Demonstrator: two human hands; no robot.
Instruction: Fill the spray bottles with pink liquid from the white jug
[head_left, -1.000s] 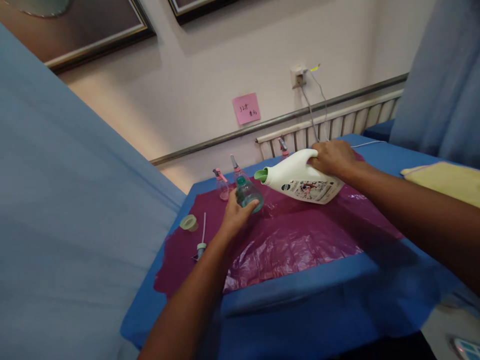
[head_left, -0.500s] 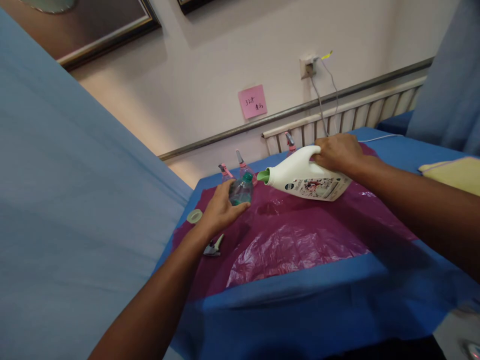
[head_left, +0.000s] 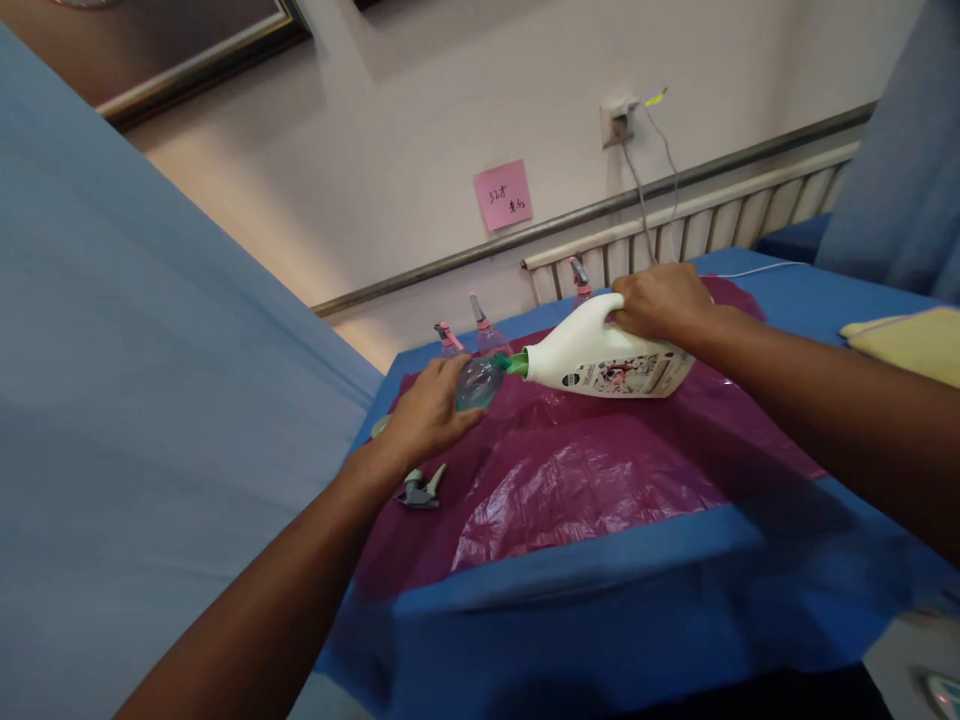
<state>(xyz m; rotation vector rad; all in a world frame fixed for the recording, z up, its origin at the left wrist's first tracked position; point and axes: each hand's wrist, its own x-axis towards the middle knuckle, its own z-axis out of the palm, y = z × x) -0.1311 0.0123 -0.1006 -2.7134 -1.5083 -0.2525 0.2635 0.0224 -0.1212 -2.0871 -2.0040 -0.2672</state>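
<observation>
- Head view, hands: from my remote post I find the left hand (head_left: 433,410) curled around a clear bottle (head_left: 480,384), which lies tilted with its green neck toward the right.
- The right hand (head_left: 664,300) is closed on the handle of a white jug (head_left: 600,350); I see the jug tipped, its green spout at the bottle's neck. Whether the spout enters the neck, I cannot tell.
- Both containers are held above a purple plastic sheet (head_left: 600,470), creased and glossy toward the near edge.
- Under the sheet I note a blue cover (head_left: 585,610), hanging over the near side.
- A loose grey spray head (head_left: 420,490) lies on the sheet near the left forearm; a pale ring-shaped piece (head_left: 380,427) is partly hidden behind that arm.
- Toward the wall I count a left spray bottle (head_left: 450,342), a middle spray bottle (head_left: 491,340) and a right spray bottle (head_left: 581,285), the last partly behind the jug.
- A yellow cloth (head_left: 911,340) lies at the right.
- Room: the pale wall (head_left: 412,130) carries a pink note (head_left: 502,195), handwritten, and a socket (head_left: 616,122) with cords. Below these I record a metal rail (head_left: 450,265) and a radiator (head_left: 720,225).
- A blue curtain (head_left: 135,400) hangs at the left; a framed picture (head_left: 210,85) is cut off above.
</observation>
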